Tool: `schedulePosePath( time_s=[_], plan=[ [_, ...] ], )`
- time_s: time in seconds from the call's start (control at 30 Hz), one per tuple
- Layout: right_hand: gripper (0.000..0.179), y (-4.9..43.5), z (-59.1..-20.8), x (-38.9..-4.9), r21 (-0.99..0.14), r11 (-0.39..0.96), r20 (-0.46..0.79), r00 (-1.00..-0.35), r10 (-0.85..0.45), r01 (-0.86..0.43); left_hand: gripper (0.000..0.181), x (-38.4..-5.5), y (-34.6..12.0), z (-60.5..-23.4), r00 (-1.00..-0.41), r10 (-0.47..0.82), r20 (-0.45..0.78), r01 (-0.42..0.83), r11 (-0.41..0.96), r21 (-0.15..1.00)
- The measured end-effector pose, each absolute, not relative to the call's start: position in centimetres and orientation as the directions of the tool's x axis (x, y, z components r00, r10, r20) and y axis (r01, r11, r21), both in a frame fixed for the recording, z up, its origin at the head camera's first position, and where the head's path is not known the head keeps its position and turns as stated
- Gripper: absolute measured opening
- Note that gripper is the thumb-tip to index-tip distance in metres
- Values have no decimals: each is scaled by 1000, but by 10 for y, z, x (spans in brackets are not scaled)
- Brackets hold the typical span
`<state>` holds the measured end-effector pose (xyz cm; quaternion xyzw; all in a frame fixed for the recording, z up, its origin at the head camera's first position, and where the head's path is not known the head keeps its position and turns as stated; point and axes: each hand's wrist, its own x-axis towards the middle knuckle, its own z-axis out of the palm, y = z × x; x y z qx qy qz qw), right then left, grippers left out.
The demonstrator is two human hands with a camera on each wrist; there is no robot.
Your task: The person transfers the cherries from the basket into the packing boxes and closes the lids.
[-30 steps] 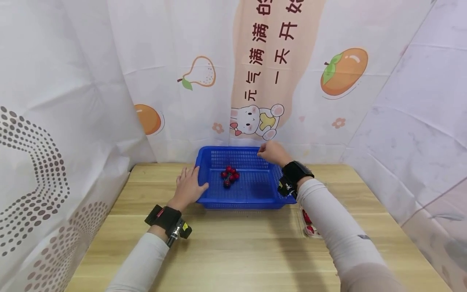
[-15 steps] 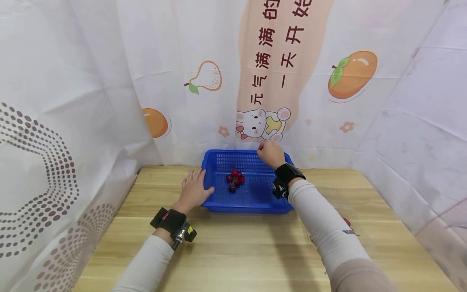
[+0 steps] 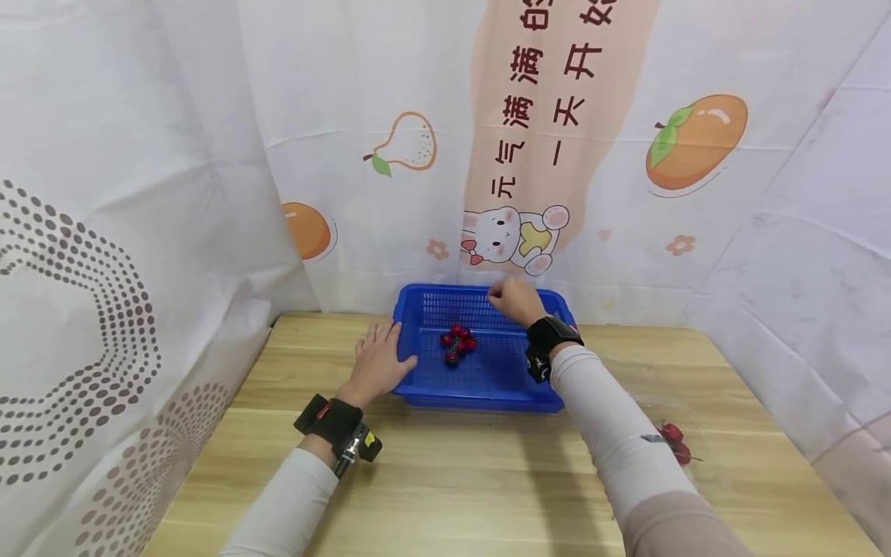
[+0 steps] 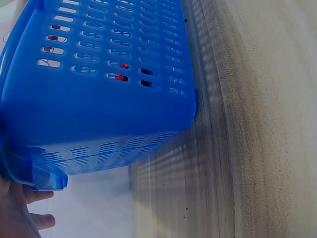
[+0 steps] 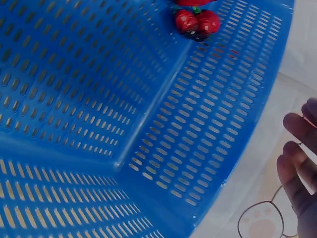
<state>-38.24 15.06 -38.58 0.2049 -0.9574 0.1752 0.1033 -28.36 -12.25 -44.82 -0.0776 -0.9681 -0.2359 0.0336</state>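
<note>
A blue plastic basket (image 3: 480, 404) with slotted walls stands at the back of the table. Inside, left of its middle, lies a small bunch of red cherries (image 3: 452, 359); part of it also shows in the right wrist view. My left hand (image 3: 378, 363) rests against the basket's left rim, fingers spread, and the left wrist view shows two fingertips past the rim. Over the basket's far right side hovers my right hand (image 3: 517, 299), fingers loosely bent. In the right wrist view its fingers (image 5: 297, 168) stand apart beyond the far rim, with nothing clearly seen between them.
More cherries (image 3: 674, 442) lie in clear plastic right of my right forearm, which partly hides them. A white printed curtain (image 3: 390, 255) hangs right behind the basket. The wooden table (image 3: 445, 487) extends in front.
The head view has shifted, so the basket and both hands sit slightly further right. The cherries beside my right forearm now show more. Both hands keep about the same places at the basket.
</note>
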Motion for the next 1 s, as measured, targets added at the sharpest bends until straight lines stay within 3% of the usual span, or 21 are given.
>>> schedulePosePath(
  time_s=[0.33,0.53,0.67,1.0],
  plan=[
    [19,122,-413,-384,-299,848,-32,-884,-467,-438,77,-276,-125,-444,-988,118,96,148,884,444],
    [22,102,-434,-387,-350,839,-229,-831,-508,-417,78,-275,-128,-444,-991,106,84,132,892,431],
    [25,100,-443,-387,-344,831,-266,-803,-533,-437,78,-277,-125,-445,-990,116,82,140,891,431],
    [21,120,-454,-389,-279,893,-277,-861,-426,-352,77,-284,-120,-447,-987,127,94,156,884,442]
  ],
)
